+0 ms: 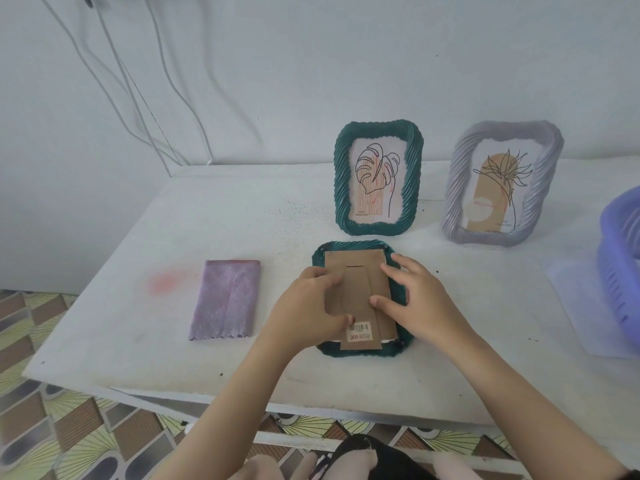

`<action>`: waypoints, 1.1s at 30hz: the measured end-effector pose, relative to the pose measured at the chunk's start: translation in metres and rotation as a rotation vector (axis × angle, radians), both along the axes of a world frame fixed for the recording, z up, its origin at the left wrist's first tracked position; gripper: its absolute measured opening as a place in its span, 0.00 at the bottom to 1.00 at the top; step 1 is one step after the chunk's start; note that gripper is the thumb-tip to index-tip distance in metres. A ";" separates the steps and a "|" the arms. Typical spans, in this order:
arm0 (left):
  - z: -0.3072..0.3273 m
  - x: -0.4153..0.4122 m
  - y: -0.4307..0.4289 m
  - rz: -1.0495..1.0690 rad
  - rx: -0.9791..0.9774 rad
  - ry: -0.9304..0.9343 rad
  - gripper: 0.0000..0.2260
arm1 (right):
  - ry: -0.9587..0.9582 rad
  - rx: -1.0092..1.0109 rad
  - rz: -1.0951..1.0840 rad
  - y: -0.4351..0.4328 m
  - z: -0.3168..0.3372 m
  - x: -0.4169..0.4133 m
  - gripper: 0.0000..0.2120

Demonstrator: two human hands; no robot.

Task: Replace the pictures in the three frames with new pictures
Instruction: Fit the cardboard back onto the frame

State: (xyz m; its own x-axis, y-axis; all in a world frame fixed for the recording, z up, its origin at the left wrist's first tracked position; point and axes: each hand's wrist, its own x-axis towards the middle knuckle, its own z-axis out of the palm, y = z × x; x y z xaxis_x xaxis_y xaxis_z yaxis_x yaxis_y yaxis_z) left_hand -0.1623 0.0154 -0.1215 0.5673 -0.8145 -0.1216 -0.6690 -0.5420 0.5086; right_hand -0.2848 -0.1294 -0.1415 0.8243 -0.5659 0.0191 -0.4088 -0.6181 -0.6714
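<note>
Risk: the cardboard backing (356, 282) may crease, or its stand tear, if one edge is levered while the other stays pinned.
Left hand (308, 306): fingers bent over the backing's left edge, thumb near the barcode; hooking or only pressing, I cannot tell.
Right hand (422, 299): fingers spread, tips pressing the backing's right side.
Green frame (398, 344): face down, near middle of the table (242, 216).
</note>
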 end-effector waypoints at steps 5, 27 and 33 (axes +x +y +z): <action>-0.007 0.012 -0.004 0.070 -0.165 -0.131 0.11 | -0.026 -0.041 -0.036 -0.004 -0.001 0.004 0.21; -0.019 0.036 -0.014 0.095 -0.094 -0.126 0.30 | 0.062 0.041 -0.008 -0.021 0.001 0.017 0.27; -0.016 0.044 -0.017 0.050 -0.039 -0.027 0.33 | 0.102 0.075 0.039 -0.028 0.003 0.017 0.30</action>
